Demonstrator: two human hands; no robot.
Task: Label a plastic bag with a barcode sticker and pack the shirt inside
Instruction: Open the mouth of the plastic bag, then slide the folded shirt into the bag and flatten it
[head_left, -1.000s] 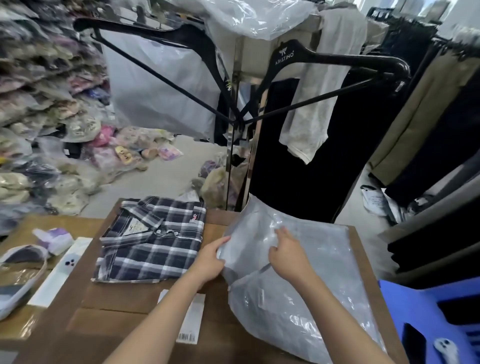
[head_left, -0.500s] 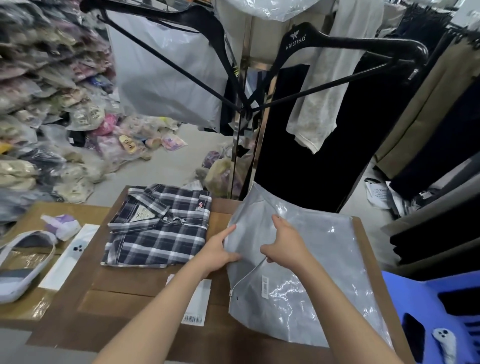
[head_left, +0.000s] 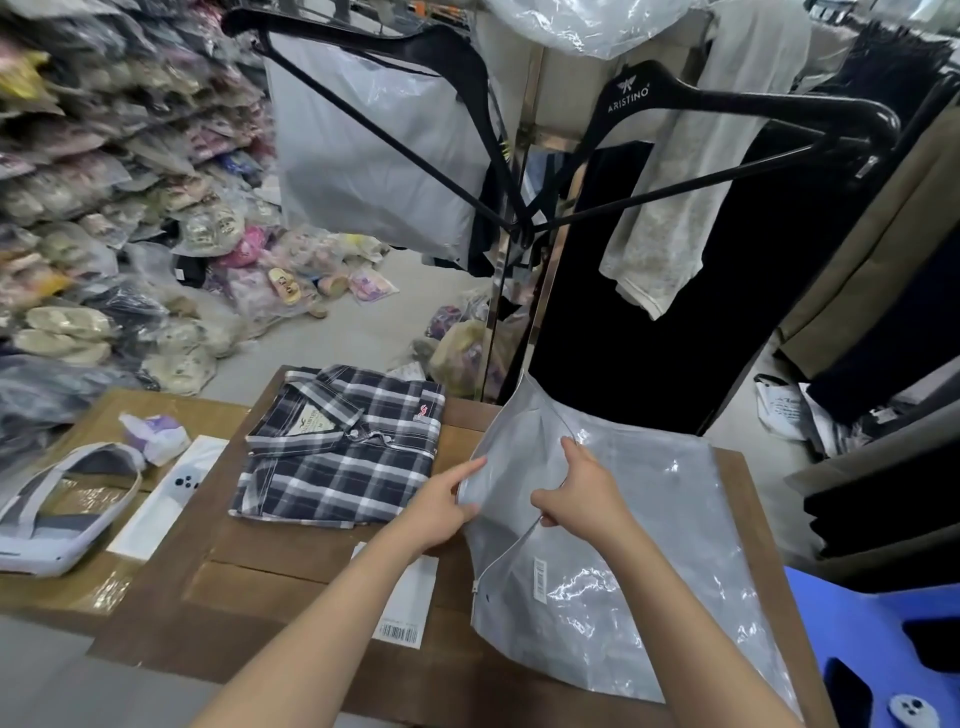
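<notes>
A grey zip plastic bag (head_left: 649, 561) lies on the right half of the brown table (head_left: 291, 582), a small barcode sticker (head_left: 540, 581) stuck on its front. My left hand (head_left: 441, 506) pinches the bag's left edge near its opening. My right hand (head_left: 584, 493) grips the bag's upper layer at the zip line, just right of the left hand. A folded dark plaid shirt (head_left: 343, 457) rests on the table to the left of the bag, untouched. A white sticker sheet (head_left: 405, 603) with a barcode lies under my left forearm.
A grey tote bag (head_left: 57, 509), a white phone box (head_left: 166, 499) and a crumpled purple wrapper (head_left: 156, 434) lie on the left. Black hangers (head_left: 727, 104) and hanging clothes stand behind the table. Bagged goods pile up at the left. A blue plastic stool (head_left: 872, 649) sits at the lower right.
Both hands slid along the bag's left edge and now spread its opening; the folded-over upper part has been lifted and the bag lies flatter.
</notes>
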